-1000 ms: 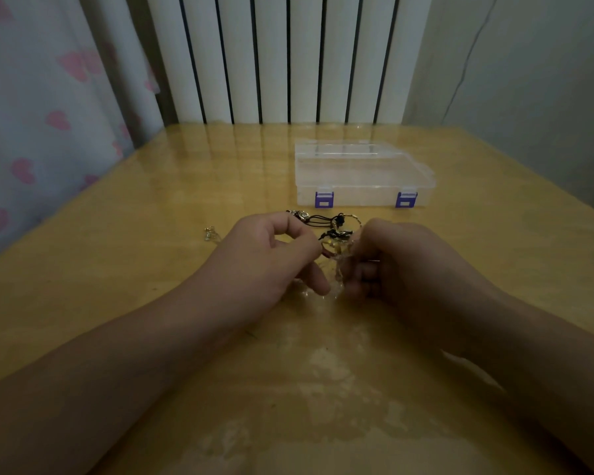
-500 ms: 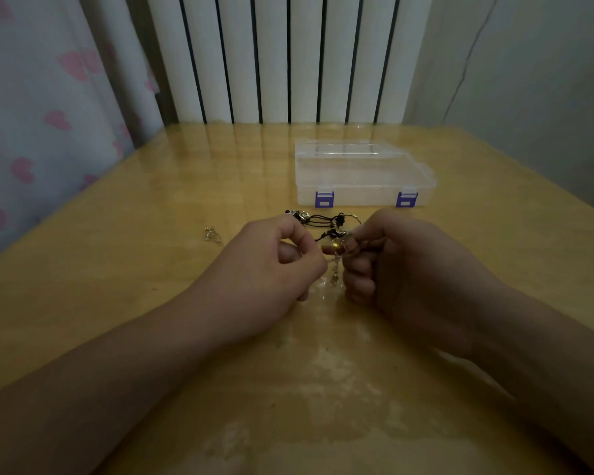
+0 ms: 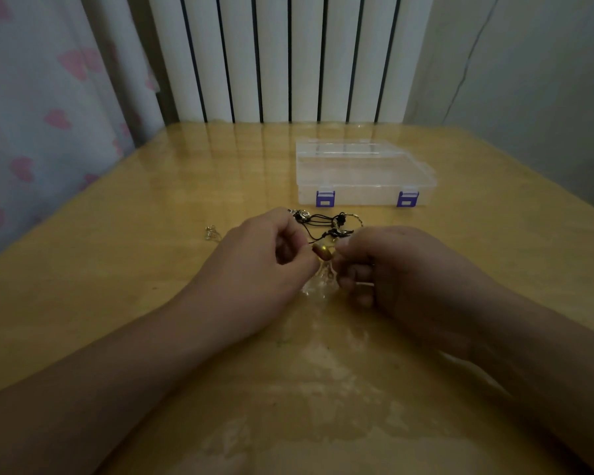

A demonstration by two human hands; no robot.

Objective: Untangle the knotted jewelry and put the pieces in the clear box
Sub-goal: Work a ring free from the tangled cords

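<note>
- Risk first: a person works a knotted jewelry tangle (image 3: 326, 231) over a glossy yellow table (image 3: 151, 234); pulling the two ends apart could tighten the black cords, and a slipped pinch could drop the gold ring (image 3: 322, 252) out of reach.
- The left hand (image 3: 261, 269), fingers curled tight, pinches the ring's left side.
- The right hand (image 3: 391, 269), likewise curled, pinches the tangle just right of the ring; what its lower fingers hold cannot be told.
- The clear box (image 3: 364, 176) sits latched beyond the hands, well short of use.
- A small silver piece (image 3: 211, 232) lies apart to the left.
</note>
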